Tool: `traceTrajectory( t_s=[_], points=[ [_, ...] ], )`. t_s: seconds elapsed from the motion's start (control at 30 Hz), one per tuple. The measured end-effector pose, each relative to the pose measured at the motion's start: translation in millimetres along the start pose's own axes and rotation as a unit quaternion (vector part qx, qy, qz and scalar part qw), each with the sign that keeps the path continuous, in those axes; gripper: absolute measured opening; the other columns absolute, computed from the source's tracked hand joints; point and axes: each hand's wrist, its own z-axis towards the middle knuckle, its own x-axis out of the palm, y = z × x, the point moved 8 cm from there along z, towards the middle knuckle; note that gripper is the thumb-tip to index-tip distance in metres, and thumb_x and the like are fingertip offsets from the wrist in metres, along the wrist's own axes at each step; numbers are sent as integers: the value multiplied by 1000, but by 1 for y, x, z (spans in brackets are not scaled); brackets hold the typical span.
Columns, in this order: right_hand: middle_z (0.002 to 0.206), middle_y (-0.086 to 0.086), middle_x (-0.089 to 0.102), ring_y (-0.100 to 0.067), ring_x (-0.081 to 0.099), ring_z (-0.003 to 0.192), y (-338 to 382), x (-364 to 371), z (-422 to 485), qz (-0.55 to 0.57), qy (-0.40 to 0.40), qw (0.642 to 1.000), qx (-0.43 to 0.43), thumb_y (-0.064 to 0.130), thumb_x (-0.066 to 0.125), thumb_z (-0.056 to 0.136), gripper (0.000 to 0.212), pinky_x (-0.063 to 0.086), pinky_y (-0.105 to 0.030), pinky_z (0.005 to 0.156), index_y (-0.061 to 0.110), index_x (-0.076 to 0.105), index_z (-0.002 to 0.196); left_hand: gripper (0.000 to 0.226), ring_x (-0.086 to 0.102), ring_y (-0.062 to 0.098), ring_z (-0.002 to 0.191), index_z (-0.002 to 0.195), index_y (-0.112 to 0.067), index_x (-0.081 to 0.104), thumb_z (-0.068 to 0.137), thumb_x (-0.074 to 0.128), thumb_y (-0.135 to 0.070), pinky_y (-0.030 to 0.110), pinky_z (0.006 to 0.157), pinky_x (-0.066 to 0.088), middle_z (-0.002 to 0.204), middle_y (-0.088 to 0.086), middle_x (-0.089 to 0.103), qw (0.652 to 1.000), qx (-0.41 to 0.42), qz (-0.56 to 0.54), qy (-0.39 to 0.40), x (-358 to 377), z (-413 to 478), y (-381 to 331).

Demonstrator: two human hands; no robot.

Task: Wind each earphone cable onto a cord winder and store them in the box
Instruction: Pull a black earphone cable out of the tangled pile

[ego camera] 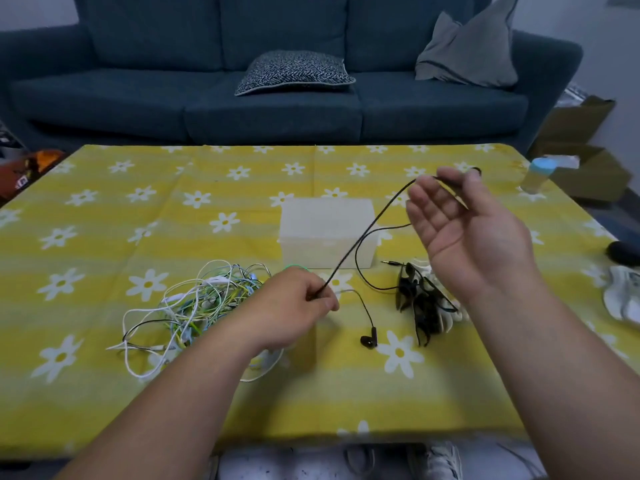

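We pinch a thin black earphone cable (362, 244) in our left hand (294, 306), low over the yellow daisy-print surface (104, 209). Our raised right hand (464, 233), palm up, pins the cable's far stretch under its thumb. Its black earbud (369, 341) lies toward the near edge. The white rectangular box (325, 223) sits mid-surface.

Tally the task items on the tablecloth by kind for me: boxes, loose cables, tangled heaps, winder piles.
white box: 1
black earphone cable, apart from the heap: 1
tangled cable heap: 1, strands too knotted to count
cord winder pile: 1, pieces overlap and cannot be counted
Total: 4
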Motion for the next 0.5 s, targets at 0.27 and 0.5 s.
traceTrajectory(
  t_s=[0.27, 0.5],
  points=[
    [103, -21, 72, -28, 71, 86, -44, -18, -5, -278, -39, 943, 179, 21, 59, 95, 24, 58, -37, 79, 0, 64, 105, 36, 71, 18, 83, 88, -8, 69, 105, 39, -19, 32, 84, 51, 70, 7, 69, 957, 85, -265, -86, -30, -8, -25],
    [79, -2, 53, -17, 59, 91, -93, 38, -42, -355, 268, 862, 242, 12, 59, 66, 21, 35, -39, 90, 8, 53, 86, 33, 62, 19, 70, 100, -6, 69, 100, 42, -24, 30, 65, 56, 75, 4, 62, 891, 110, -435, -67, -25, -10, -42]
  ],
)
